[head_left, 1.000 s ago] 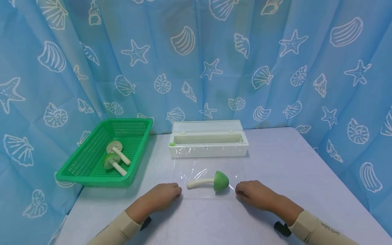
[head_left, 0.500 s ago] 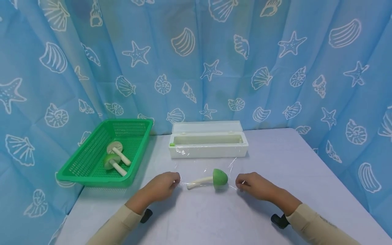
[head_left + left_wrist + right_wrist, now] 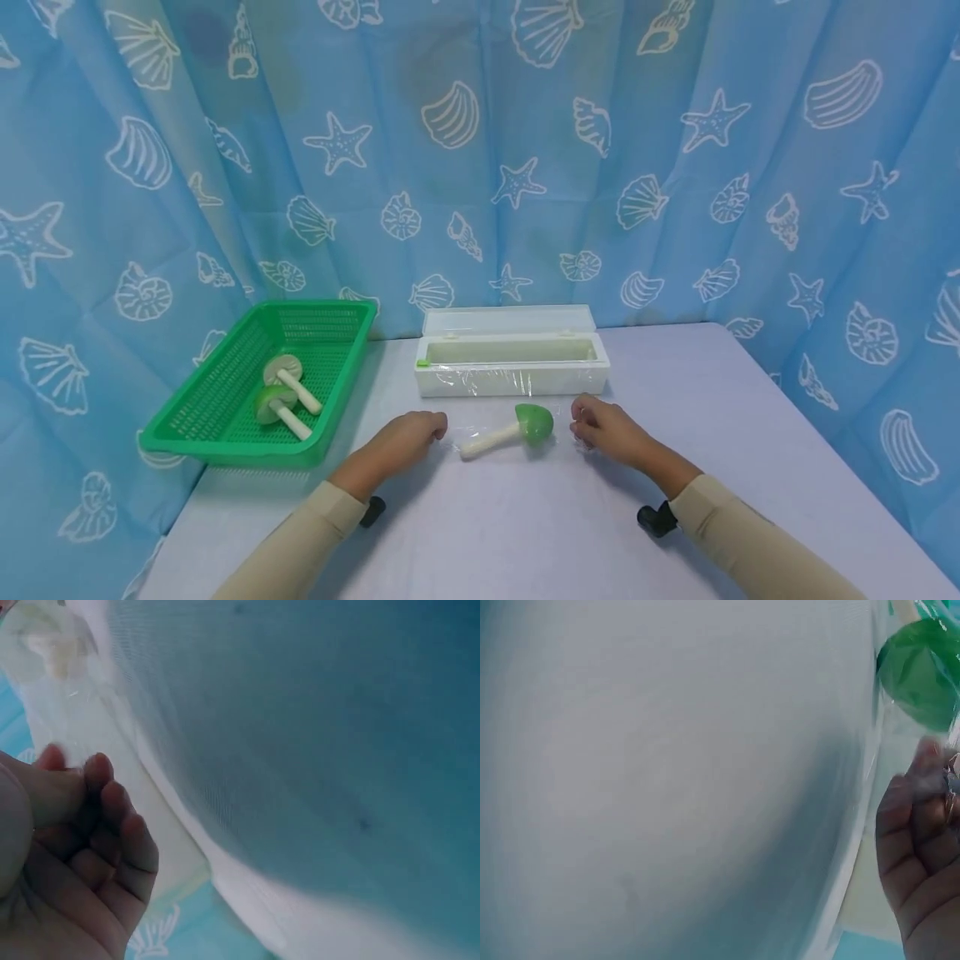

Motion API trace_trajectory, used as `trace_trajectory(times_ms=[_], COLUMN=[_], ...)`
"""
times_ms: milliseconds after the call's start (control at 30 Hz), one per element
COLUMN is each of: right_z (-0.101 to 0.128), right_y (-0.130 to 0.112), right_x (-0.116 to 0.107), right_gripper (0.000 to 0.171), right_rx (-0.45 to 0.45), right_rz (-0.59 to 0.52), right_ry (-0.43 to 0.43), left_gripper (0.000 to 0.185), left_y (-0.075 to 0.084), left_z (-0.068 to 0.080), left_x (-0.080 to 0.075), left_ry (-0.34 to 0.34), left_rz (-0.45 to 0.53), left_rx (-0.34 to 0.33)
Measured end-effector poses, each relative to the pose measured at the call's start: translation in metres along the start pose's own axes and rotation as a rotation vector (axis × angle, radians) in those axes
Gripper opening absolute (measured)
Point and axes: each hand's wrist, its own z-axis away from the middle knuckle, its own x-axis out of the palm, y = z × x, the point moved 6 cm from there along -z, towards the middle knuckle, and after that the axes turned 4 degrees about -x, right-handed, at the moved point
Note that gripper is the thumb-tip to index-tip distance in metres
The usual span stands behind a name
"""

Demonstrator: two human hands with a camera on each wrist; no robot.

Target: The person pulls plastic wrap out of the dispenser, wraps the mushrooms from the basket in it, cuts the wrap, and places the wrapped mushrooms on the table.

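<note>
On the white table lies a mushroom with a green cap and pale stem, thin clear cling film draped over it. To the left of the stem, my left hand pinches the film between thumb and fingers. My right hand grips the opposite side just right of the cap, and crinkled film shows at its fingertips in the right wrist view. The green cap appears there under glossy film. Behind, a white cling film dispenser stands with its lid raised; film clings across its front.
A green plastic basket at the table's left side holds two more mushrooms. A blue curtain with white shell prints hangs behind the table. A dark device sits at each wrist.
Both hands have raised the film's near edge and carried it away from me, over the mushroom toward the dispenser. The mushroom has tilted, its cap shifting slightly back and left.
</note>
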Motion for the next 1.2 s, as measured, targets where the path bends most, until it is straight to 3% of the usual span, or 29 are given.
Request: trace_trajectory(times_ms=[100,233,467,633,800,967,1100,1200], right_z=[-0.005,-0.01,-0.013,-0.017,-0.022,-0.025,-0.025,-0.023], right_y=[-0.003,-0.013,-0.022,-0.025,-0.028,-0.026,-0.019,-0.009], right_x=[0.004,0.009,0.011,0.014,0.012,0.007,0.004,-0.002], right_gripper=[0.004,0.016,0.022,0.05,0.033,0.013,0.017,0.022], right_rx=[-0.017,-0.064,-0.069,-0.077,-0.089,-0.102,-0.108,-0.095], right_rz=[0.078,0.172,0.195,0.283,0.382,0.368,0.285,0.202], right_ry=[-0.004,-0.02,-0.012,-0.033,-0.005,0.05,0.056,0.096], left_gripper=[0.019,0.021,0.028,0.027,0.023,0.014,0.018,0.018], left_y=[0.0,0.001,-0.001,-0.002,-0.002,-0.003,-0.004,-0.006], left_z=[-0.004,-0.007,-0.014,-0.02,-0.026,-0.03,-0.029,-0.027], left_x=[0.004,0.008,0.014,0.014,0.014,0.014,0.013,0.009], left_ry=[-0.029,-0.083,-0.18,-0.237,-0.271,-0.258,-0.207,-0.156], left_rz=[0.014,0.022,0.039,0.056,0.074,0.041,0.049,0.139], left_rx=[-0.006,-0.019,-0.114,-0.166,-0.192,-0.194,-0.15,-0.137])
